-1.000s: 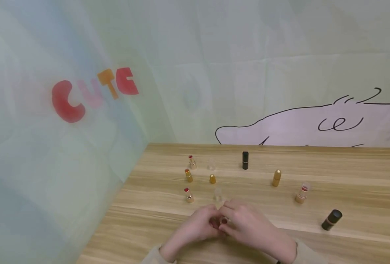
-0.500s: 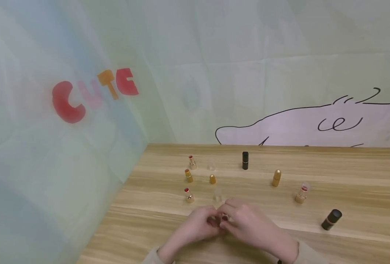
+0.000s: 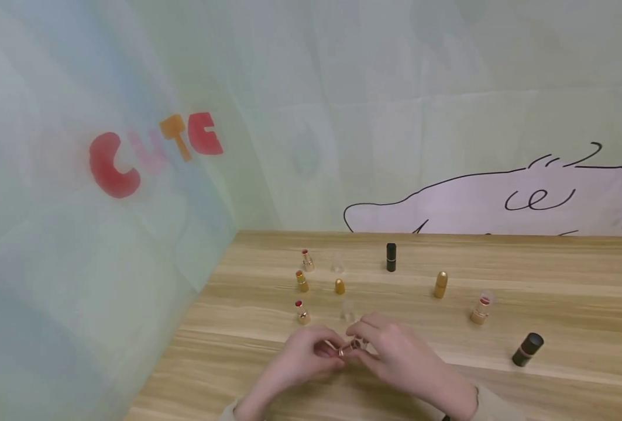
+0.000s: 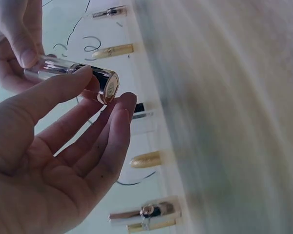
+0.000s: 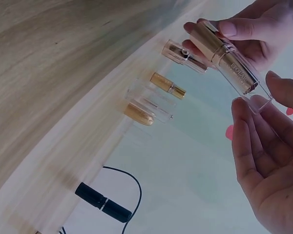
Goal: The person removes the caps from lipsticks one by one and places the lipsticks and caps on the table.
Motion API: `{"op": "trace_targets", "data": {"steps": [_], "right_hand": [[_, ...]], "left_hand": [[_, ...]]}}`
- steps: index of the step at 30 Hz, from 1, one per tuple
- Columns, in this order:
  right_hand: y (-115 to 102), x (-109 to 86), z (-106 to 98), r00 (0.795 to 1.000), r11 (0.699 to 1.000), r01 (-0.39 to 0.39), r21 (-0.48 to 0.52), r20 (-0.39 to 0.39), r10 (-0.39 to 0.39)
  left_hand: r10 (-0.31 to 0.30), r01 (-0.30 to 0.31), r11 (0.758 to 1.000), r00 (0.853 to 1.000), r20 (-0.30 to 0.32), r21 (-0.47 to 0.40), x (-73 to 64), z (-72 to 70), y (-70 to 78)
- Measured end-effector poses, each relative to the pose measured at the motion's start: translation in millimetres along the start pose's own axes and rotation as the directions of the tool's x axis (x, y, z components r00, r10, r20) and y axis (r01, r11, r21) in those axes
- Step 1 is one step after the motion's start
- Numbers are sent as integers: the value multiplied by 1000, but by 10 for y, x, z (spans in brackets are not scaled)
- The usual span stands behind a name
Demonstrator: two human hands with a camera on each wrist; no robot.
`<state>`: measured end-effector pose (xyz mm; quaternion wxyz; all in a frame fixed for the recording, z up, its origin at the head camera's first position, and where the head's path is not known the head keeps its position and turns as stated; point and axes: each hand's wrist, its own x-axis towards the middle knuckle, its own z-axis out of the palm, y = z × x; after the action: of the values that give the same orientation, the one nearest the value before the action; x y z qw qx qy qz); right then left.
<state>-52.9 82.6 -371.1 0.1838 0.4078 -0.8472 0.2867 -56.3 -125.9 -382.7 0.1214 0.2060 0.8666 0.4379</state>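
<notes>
Close over the front of the table, my left hand (image 3: pixel 305 354) pinches the gold base of a lipstick (image 5: pixel 210 41) between thumb and fingers. My right hand (image 3: pixel 400 356) holds its clear cap (image 5: pixel 256 92) by the far end, and in the right wrist view the lipstick's tube shows partly inside that cap. The base's flat end faces the left wrist view. Just beyond the hands stands an uncapped red lipstick (image 3: pixel 302 313), with another clear cap (image 3: pixel 347 311) to its right.
Farther back stand two more uncapped lipsticks, one gold (image 3: pixel 302 281) and one pinkish-gold (image 3: pixel 308 261), beside a gold cap (image 3: pixel 339 286) and a clear cap (image 3: pixel 338 266). To the right are black lipsticks (image 3: pixel 391 257), a gold one (image 3: pixel 440 285) and a clear-capped one (image 3: pixel 481 310).
My left hand has shifted slightly left, away from the right hand, and more of the gold base now shows between them. The lipsticks on the table stay put.
</notes>
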Motion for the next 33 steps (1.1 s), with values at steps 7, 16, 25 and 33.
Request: {"op": "trace_targets", "data": {"steps": [7,16,25,33], "right_hand": [[-13,0,-29,1000,1000,-10,-21,-6,9],[-15,5,-26,1000,1000,3,-18,-13,-3],[4,-8,-6,992,995,86,49,-100,-81],[10,-1,-11,977,984,146,102,-172,-127]], "left_hand": [[-34,34,999,999,-16,-31,-67,-77,7],[-46,46,997,999,-12,-55,-144,-162,-24],[-31,31,986,1000,-1,-162,-215,-196,-34],[-30,26,978,999,-19,-206,-229,-218,-47]]}}
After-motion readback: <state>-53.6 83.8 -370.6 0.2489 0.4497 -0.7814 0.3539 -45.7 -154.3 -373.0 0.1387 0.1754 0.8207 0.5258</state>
